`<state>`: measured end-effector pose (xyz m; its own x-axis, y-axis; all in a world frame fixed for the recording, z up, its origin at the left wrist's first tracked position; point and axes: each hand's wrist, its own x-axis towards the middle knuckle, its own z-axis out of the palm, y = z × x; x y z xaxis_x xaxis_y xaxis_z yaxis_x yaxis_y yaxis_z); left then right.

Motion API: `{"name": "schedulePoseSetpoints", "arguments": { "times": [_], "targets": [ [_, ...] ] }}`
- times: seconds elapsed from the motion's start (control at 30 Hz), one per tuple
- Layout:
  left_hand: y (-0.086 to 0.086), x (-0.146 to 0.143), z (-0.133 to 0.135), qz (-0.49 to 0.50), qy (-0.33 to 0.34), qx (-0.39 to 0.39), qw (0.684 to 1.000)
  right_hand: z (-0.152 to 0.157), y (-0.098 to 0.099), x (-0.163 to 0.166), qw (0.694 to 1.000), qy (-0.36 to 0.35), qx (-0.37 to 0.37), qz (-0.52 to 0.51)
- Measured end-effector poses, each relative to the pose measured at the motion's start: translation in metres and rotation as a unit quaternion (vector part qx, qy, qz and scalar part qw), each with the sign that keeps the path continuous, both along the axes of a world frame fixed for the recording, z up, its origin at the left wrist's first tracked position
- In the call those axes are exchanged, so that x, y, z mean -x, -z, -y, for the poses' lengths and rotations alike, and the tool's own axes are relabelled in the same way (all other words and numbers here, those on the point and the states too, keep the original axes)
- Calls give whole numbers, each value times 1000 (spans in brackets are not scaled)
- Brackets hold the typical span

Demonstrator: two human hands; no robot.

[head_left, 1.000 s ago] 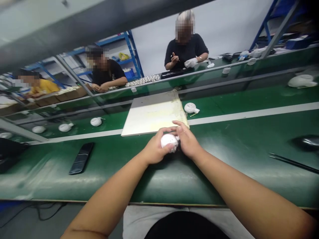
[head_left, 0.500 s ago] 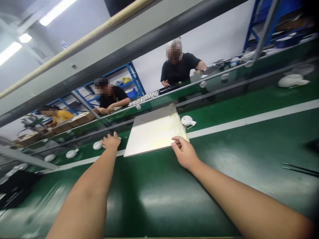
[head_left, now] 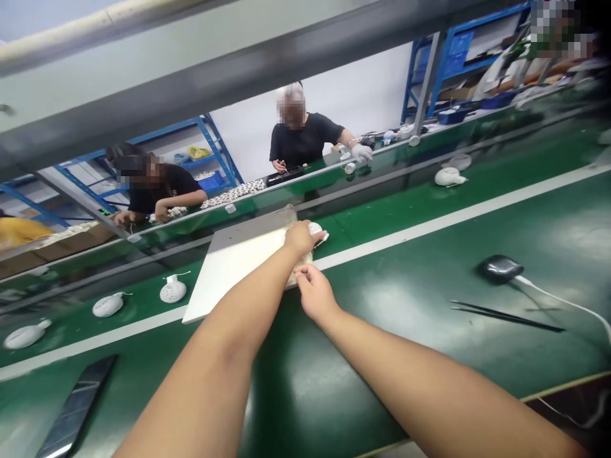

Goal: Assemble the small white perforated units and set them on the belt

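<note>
My left hand [head_left: 300,238] reaches across the pale flat board [head_left: 229,270] on the green conveyor belt [head_left: 429,254]. Its fingers curl over a white round device [head_left: 316,229] lying just past the board's right edge. My right hand [head_left: 312,294] rests at the board's near right corner. Its thumb and fingertips are pinched together against the edge, and what they hold, if anything, is hidden.
More white round devices [head_left: 172,291] [head_left: 108,305] [head_left: 449,177] lie along the belt. A dark phone [head_left: 76,407] lies at the near left. At the right are black tweezers [head_left: 501,315] and a black puck [head_left: 499,268] with a white cable. Co-workers [head_left: 300,143] sit across the line.
My two hands held one white device, then my left hand set it down left of the board. It has now swung right onto another device. The view has panned right.
</note>
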<state>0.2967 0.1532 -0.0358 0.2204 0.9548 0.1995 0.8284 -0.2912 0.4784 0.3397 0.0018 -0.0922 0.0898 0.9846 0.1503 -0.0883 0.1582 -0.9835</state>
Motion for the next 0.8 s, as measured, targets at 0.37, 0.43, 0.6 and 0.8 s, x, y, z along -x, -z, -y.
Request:
{"name": "schedulePoseSetpoints", "arguments": {
  "times": [0.37,0.43,0.6,0.8],
  "targets": [
    [4,121,205,475,116,35,871,18,-18,-2,914,-313,77,-247],
    [8,121,218,467,144,22,872,26,-20,-3,921,-341,44,-184],
    [6,122,219,383,138,-128,904,39,-22,-2,933,-344,1,-100],
    [4,104,229,410,103,-89,902,42,-26,1,973,-184,-27,-139]
  ]
}}
